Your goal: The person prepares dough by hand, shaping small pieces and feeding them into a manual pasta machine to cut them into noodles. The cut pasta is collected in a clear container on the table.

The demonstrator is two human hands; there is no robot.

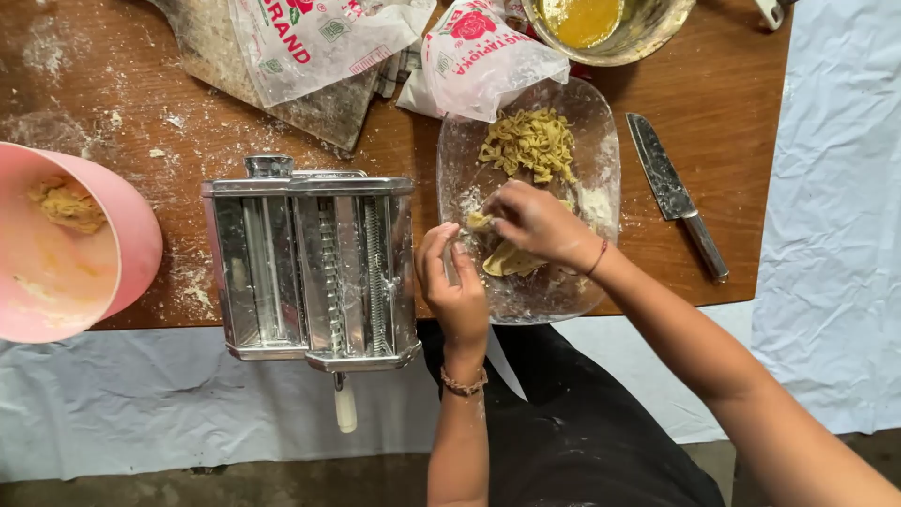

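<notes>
A clear glass dish (pixel 601 141) sits on the wooden table, dusted with flour. At its far end lies a pile of cut yellow noodles (pixel 528 143). My right hand (pixel 537 223) is over the dish's middle, pinching a flat yellow dough sheet (pixel 507 260). My left hand (pixel 453 284) grips the near left rim of the dish, fingers curled beside the dough. A steel pasta machine (pixel 314 268) stands just left of my left hand, its handle (pixel 345 404) pointing toward me.
A pink bowl (pixel 131 225) holding a dough lump (pixel 68 204) is at the left edge. A knife (pixel 674 192) lies right of the dish. Flour bags (pixel 319 38) and a metal bowl of yellow liquid (pixel 582 19) are at the back. White cloth covers the floor.
</notes>
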